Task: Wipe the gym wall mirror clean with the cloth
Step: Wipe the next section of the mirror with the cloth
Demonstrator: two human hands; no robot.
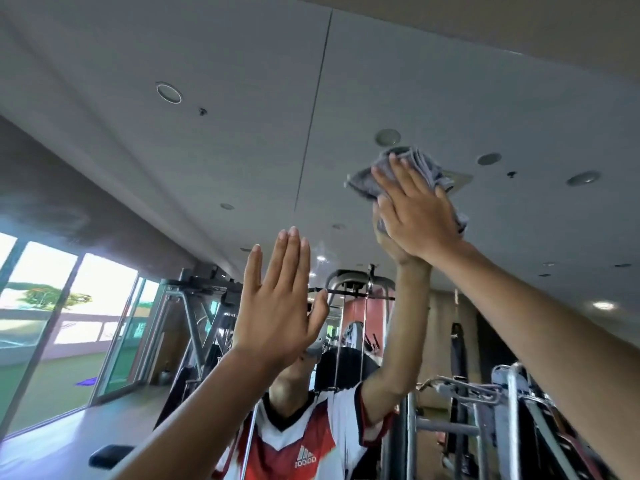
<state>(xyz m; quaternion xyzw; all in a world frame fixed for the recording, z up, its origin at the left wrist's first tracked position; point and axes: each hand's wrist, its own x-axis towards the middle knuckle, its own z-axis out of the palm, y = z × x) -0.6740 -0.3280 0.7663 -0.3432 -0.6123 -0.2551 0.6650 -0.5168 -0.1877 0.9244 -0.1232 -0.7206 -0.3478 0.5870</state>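
- Pressing flat against the wall mirror, the grey cloth sits bunched high on the glass, right of centre in our view and just right of the thin vertical seam between 2 mirror panels.
- Our right hand lies spread over the cloth, fingers straight and splayed. The palm pushes it onto the glass, with nothing curled around it. Folds of cloth stick out above the fingertips and past the far edge of the hand.
- The mirrored hand meets ours from behind the cloth, its reflected forearm running down toward the jersey.
- Our left hand is raised below and left of the cloth, well apart from it. It is open and holds nothing, 4 fingers straight and close together, thumb angled out. We cannot tell whether it touches the glass.
- In the reflection we see a white and red jersey low in the middle.
- A cable weight machine stands behind it.
- Tall glass doors at the left show bright greenery outside.
- Round recessed ceiling lights dot the upper part of the reflection.
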